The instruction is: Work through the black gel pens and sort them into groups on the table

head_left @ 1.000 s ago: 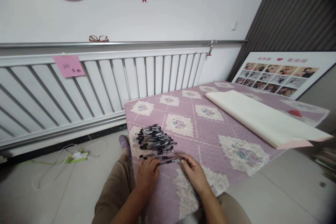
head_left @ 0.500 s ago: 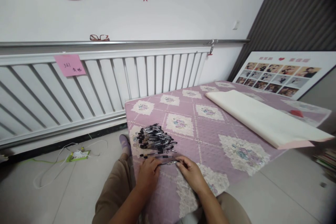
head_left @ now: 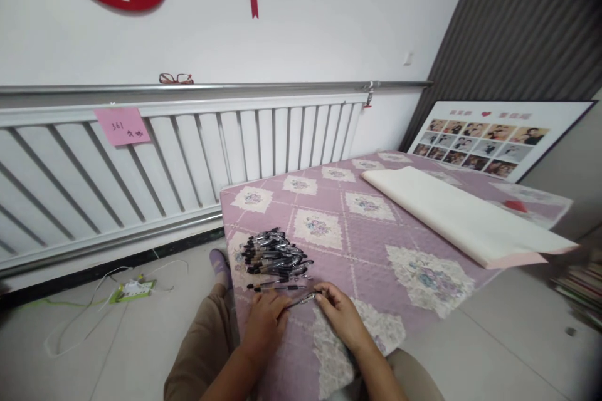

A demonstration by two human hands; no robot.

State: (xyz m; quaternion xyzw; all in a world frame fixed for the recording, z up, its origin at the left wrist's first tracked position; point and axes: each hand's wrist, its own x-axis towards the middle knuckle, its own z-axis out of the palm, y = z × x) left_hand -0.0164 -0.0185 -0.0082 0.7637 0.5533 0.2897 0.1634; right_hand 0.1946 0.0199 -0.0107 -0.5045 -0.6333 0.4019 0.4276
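Between my two hands is a pen (head_left: 303, 299) with a clear barrel, low over the purple patterned cloth (head_left: 367, 250). My left hand (head_left: 267, 319) is closed round its left end. The fingers of my right hand (head_left: 339, 313) pinch its other end. Just beyond my hands lies a heap of black and clear pens (head_left: 275, 254), jumbled and overlapping. One loose pen (head_left: 277, 287) lies in front of the heap, close to my left fingers. The pen's ends are hidden by my fingers.
A folded cream sheet (head_left: 451, 219) lies across the cloth at the right. A framed photo board (head_left: 498, 138) leans behind it. The white radiator (head_left: 197, 156) runs along the wall. On the floor at the left is a green power strip (head_left: 133, 289) with trailing cords.
The pen in my hands has tilted a little, its right end now higher. My hands stay nearly in place. The whole scene sits slightly lower and further left as the camera view shifts.
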